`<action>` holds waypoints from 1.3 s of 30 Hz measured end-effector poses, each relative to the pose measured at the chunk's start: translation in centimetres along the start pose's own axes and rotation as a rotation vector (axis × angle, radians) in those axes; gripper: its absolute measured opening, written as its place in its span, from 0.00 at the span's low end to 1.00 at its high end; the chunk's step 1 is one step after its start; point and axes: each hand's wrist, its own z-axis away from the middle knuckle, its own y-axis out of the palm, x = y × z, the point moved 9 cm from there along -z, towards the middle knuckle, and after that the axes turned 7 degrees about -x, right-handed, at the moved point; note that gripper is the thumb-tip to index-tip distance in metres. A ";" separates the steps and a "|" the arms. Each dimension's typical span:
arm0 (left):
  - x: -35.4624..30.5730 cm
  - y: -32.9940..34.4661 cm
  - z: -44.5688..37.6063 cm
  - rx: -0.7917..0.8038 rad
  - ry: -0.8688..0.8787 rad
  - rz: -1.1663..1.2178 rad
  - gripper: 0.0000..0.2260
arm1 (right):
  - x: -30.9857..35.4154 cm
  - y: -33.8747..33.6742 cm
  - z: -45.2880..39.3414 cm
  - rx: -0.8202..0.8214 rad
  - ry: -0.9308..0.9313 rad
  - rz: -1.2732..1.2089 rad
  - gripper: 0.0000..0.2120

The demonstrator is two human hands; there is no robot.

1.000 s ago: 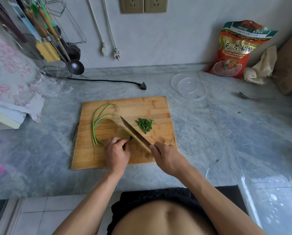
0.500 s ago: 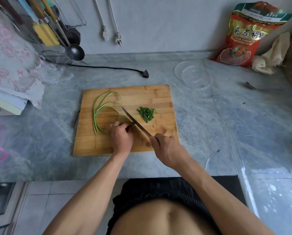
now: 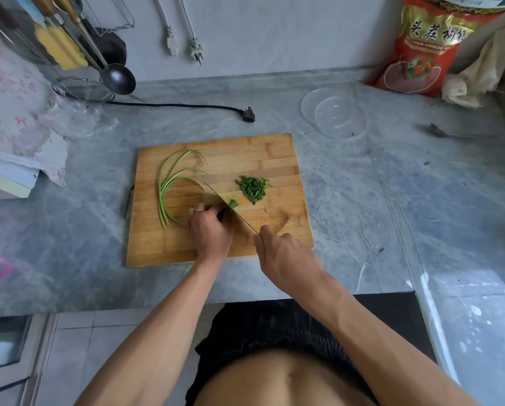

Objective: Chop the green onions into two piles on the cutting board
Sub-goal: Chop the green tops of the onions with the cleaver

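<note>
since earlier, fresh cut bits (image 3: 233, 203) lie by the knife (image 3: 230, 207). right hand (image 3: 286, 259) grips its handle; left hand (image 3: 210, 230) pinches onions (image 3: 169, 186) on board (image 3: 216, 148). first pile (image 3: 252, 187) is forming; next, feed stalks forward.

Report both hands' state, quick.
Left hand: fingers curled, holding down the green onions at the blade.
Right hand: gripping the knife.
</note>
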 end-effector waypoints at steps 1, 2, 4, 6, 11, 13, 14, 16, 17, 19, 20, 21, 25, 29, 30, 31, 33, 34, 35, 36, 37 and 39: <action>0.0 -0.1 0.1 -0.003 -0.009 0.000 0.04 | -0.1 0.0 0.0 0.005 0.005 -0.005 0.14; 0.1 -0.1 0.2 -0.005 -0.011 -0.006 0.04 | -0.2 0.2 -0.1 0.006 0.009 -0.020 0.13; 0.1 0.1 0.2 0.000 0.002 -0.019 0.04 | -0.2 0.5 -0.6 -0.002 0.013 -0.069 0.13; 0.2 0.2 0.2 0.010 0.002 -0.017 0.04 | 0.2 0.9 -1.5 -0.016 0.003 -0.097 0.13; 0.4 0.3 0.3 0.023 -0.011 -0.045 0.05 | 0.3 1.2 -1.3 -0.018 -0.040 -0.076 0.13; 0.3 0.4 0.3 0.028 -0.006 -0.052 0.03 | -0.6 1.1 -0.7 -0.017 -0.016 -0.064 0.13; 0.4 0.4 0.3 0.029 -0.010 -0.055 0.03 | -0.8 1.1 -0.8 -0.016 -0.006 -0.059 0.14; 0.5 0.4 0.4 0.028 -0.020 -0.060 0.03 | -0.4 1.3 -1.6 -0.007 -0.002 -0.079 0.14; 0.7 0.5 0.4 0.031 -0.021 -0.061 0.04 | 0.0 1.5 -2.1 -0.001 -0.006 -0.091 0.13; 0.6 0.4 0.4 0.033 -0.007 -0.056 0.04 | 0.5 1.6 -2.7 0.002 -0.026 -0.102 0.12; 0.6 0.4 0.4 0.030 0.001 -0.056 0.04 | 0.4 1.5 -2.6 0.004 -0.034 -0.102 0.12; 0.5 0.3 0.4 0.025 0.009 -0.053 0.04 | 0.1 1.4 -2.2 0.006 -0.034 -0.100 0.12; 0.6 0.1 0.4 0.000 0.034 -0.030 0.04 | -0.9 1.2 -1.2 0.021 -0.009 -0.117 0.13; 0.6 -0.2 0.6 -0.021 0.046 0.008 0.11 | 0.5 1.6 -3.2 0.010 -0.033 -0.182 0.14; 0.5 -0.2 0.7 -0.021 0.045 0.013 0.13 | 0.5 1.7 -3.4 0.013 -0.040 -0.181 0.14; 0.4 -0.3 0.8 -0.023 0.049 0.010 0.12 | 0.4 1.7 -3.2 0.011 -0.045 -0.177 0.14; 0.6 -0.2 0.6 -0.025 0.051 -0.017 0.06 | -0.2 1.4 -2.5 0.016 -0.047 -0.164 0.13; 0.7 -0.1 0.6 -0.029 0.052 -0.030 0.03 | -0.5 1.3 -2.3 0.021 -0.038 -0.169 0.14; 0.7 -0.2 0.5 -0.037 0.054 -0.035 0.02 | -0.8 1.0 -2.5 0.024 -0.026 -0.178 0.14; 0.7 -0.1 0.5 -0.039 0.056 -0.033 0.02 | -1.1 0.8 -2.8 0.023 -0.008 -0.188 0.15; 0.7 0.0 0.6 -0.039 0.057 -0.026 0.01 | -1.4 0.7 -3.2 0.018 0.010 -0.198 0.15; 0.7 0.0 0.5 -0.042 0.062 -0.002 0.01 | -1.6 0.4 -4.2 0.000 0.033 -0.219 0.15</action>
